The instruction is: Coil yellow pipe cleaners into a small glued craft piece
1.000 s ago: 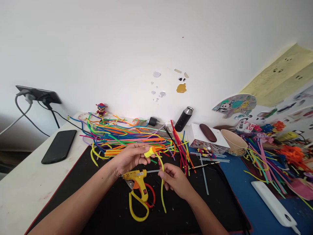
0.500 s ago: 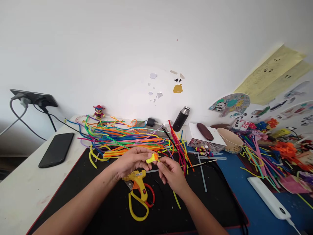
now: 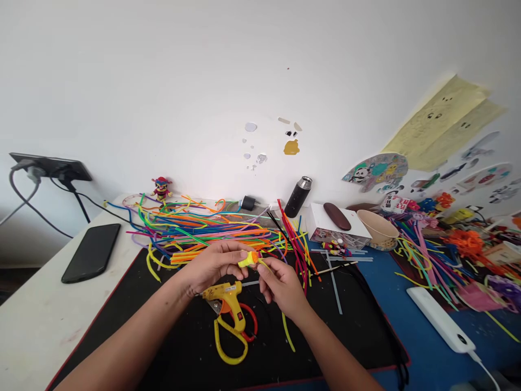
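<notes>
Between the fingers of my left hand (image 3: pixel 222 266) is a small yellow-and-orange pipe cleaner piece (image 3: pixel 249 259), wound into a short roll. My right hand (image 3: pixel 280 283) is closed in a pinch on a yellow pipe cleaner strand (image 3: pixel 263 264) at the roll's right end. More yellow pipe cleaner (image 3: pixel 288 334) hangs below that hand. Under my hands a yellow hot glue gun (image 3: pixel 230 301) lies on the black mat (image 3: pixel 163 336), over scissors with one yellow and one red handle (image 3: pixel 231 361).
A heap of coloured pipe cleaners (image 3: pixel 203 231) spreads along the back. Behind it stand a small doll (image 3: pixel 161 188) and a black bottle (image 3: pixel 298 198). A phone (image 3: pixel 91 252) lies left. Rightward are a white box (image 3: pixel 321 220), a basket (image 3: pixel 376 231) and a white power bank (image 3: pixel 439 317).
The view has shifted slightly. My right hand has moved a little left and up, and more of the yellow strand shows between my hands. Both hands keep their grip.
</notes>
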### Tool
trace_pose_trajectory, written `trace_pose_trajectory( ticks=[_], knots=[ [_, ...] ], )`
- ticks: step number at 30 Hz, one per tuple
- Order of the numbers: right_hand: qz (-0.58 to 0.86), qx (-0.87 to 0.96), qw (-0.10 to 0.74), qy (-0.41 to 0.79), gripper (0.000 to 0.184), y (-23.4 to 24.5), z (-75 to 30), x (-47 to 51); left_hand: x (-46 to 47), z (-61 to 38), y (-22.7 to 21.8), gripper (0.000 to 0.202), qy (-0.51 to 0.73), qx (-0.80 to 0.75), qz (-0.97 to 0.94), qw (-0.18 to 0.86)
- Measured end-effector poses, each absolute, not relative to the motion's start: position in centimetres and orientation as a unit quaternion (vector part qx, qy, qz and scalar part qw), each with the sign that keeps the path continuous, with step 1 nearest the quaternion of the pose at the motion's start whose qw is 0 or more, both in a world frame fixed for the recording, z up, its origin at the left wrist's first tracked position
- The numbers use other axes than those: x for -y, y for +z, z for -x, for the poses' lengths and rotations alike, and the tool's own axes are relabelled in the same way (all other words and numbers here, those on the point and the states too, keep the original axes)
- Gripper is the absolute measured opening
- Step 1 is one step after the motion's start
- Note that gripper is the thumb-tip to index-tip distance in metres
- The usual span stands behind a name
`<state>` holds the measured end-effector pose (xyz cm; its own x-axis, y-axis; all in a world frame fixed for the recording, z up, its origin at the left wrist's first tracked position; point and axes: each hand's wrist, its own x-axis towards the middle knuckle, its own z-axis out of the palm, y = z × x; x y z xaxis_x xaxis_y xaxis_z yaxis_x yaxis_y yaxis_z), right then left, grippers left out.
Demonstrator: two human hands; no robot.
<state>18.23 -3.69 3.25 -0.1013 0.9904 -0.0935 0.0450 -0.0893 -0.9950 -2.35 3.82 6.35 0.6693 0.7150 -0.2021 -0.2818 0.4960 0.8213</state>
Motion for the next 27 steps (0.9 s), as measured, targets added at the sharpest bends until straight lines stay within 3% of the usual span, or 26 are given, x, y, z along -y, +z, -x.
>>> trace_pose_trajectory(
  ticks=[17, 27],
  knots=[
    [0.524, 0.445, 0.505, 0.522, 0.054, 3.24, -18.21, 3.44, -4.04, 2.11, 6.30, 0.041, 0.373, -0.268, -0.361, 0.812],
    [0.515, 0.447, 0.517, 0.518, 0.054, 3.29, -17.85, 3.44, -3.75, 1.48, 5.82, 0.026, 0.380, -0.271, -0.361, 0.807]
  ],
)
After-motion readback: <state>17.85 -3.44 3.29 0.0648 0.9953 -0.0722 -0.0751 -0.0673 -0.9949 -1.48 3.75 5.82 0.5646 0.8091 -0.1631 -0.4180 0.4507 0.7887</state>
